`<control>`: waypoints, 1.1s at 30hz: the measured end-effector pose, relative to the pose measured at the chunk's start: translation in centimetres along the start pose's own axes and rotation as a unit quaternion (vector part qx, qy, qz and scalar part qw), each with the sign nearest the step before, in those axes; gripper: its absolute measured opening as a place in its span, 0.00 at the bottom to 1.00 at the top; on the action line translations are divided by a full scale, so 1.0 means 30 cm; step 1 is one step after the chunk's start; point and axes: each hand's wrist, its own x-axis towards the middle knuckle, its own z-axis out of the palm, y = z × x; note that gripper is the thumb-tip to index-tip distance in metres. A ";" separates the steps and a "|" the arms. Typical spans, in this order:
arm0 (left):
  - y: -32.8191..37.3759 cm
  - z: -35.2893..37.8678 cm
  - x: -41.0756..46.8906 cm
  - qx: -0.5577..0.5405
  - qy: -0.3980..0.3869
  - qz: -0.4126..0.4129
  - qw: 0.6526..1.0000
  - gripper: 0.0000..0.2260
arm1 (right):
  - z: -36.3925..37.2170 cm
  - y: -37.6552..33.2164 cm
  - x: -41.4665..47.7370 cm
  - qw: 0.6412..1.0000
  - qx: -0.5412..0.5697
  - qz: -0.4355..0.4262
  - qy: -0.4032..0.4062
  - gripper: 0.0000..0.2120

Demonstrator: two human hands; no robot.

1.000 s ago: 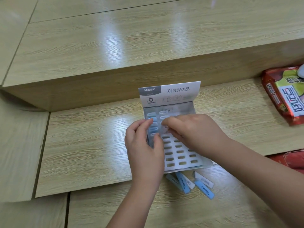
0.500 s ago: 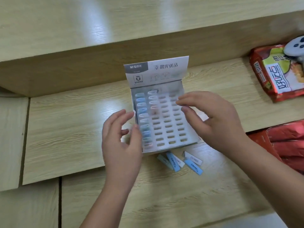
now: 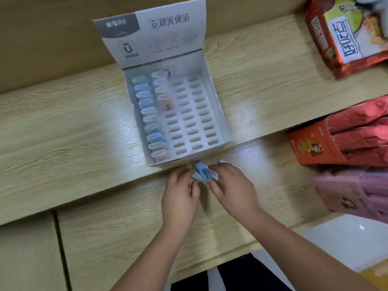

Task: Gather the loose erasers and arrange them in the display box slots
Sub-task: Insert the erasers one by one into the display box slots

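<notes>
The display box (image 3: pixel 218 106) stands open on the wooden shelf, its lid flap upright at the back. Slotted erasers (image 3: pixel 151 116) fill its left column and the top of the second. Just in front of the box's front wall, the left hand (image 3: pixel 180 194) and right hand (image 3: pixel 233 187) meet, fingers curled around a small bunch of loose erasers (image 3: pixel 201 172). Snack bags (image 3: pixel 346 34) lie towards the shelf's right end.

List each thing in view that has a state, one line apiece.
display box: lid flap up; left slot column full, second part filled, two right columns empty.
loose erasers: bunched together in front of the box, held between both hands.
left hand: grips the erasers.
right hand: pinches the erasers.
red carton: open, packets showing.
</notes>
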 end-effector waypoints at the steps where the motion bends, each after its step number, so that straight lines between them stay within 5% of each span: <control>1: -0.005 0.023 0.016 0.037 -0.012 0.021 0.999 0.16 | 0.017 -0.007 0.027 1.000 -0.017 -0.004 -0.008 0.16; 6: -0.047 0.085 0.039 0.147 -0.020 0.077 0.986 0.16 | 0.060 -0.016 0.108 0.998 -0.060 0.011 -0.030 0.17; 13: -0.064 0.067 0.053 0.179 -0.033 0.057 0.982 0.11 | 0.019 0.040 0.091 0.997 -0.055 0.024 -0.047 0.14; 22: -0.027 -0.066 0.066 -0.032 -0.095 -0.037 0.994 0.05 | -0.127 0.049 0.037 0.988 0.123 0.073 -0.052 0.14; 27: 0.075 -0.214 0.004 -0.129 -0.132 0.019 0.983 0.07 | -0.270 -0.018 -0.018 0.958 0.274 0.074 -0.032 0.13; 33: 0.214 -0.373 -0.031 -0.183 -0.121 0.110 0.969 0.09 | -0.474 -0.125 -0.035 0.948 0.316 0.012 -0.025 0.11</control>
